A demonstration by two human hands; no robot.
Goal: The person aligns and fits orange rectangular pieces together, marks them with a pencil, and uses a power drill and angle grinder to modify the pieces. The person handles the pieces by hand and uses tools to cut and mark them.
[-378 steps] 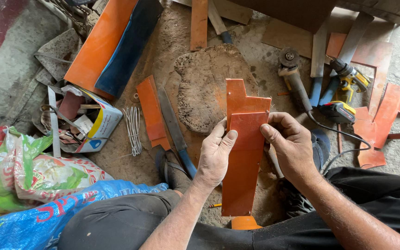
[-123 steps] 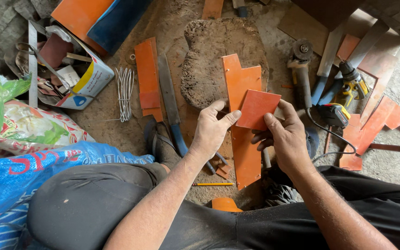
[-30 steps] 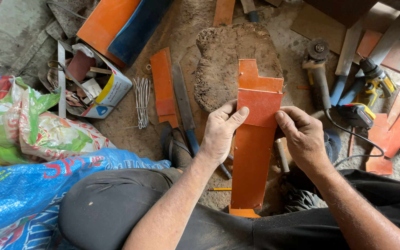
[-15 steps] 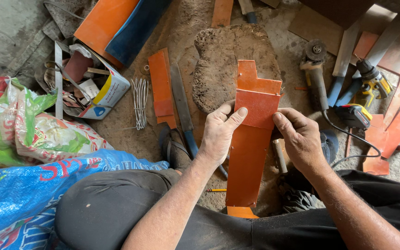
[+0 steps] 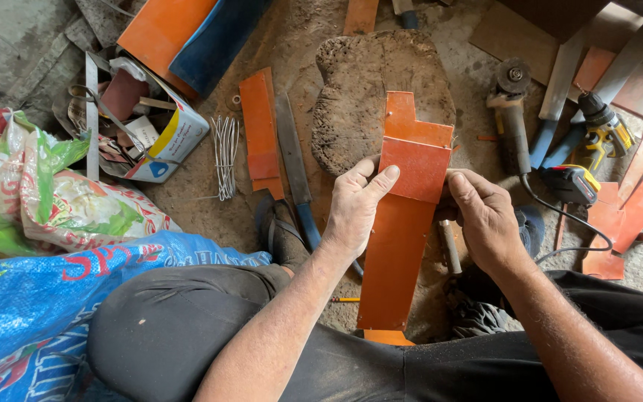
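Upright between both hands: long orange board [image 5: 400, 253], flat, dusty, notched at its far end, a smaller orange square [image 5: 417, 168] laid over its upper part. Left hand [image 5: 356, 208] pinches the left edge, right hand [image 5: 483, 217] the right. Wooden block [image 5: 370, 82] lies beyond, drill [image 5: 586, 145] far right.

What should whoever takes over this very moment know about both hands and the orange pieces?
Left hand: grips the left edge of the small orange panel, thumb on its face.
Right hand: holds the right edge of that panel.
The panel is pressed flat on the upper part of the long orange board, which stands over the wooden block.
Done: pieces overlapped, edges roughly lined up.
Left: no fastener shows joining them. Wire pins, cordless drill and angle grinder lie untouched on the ground.
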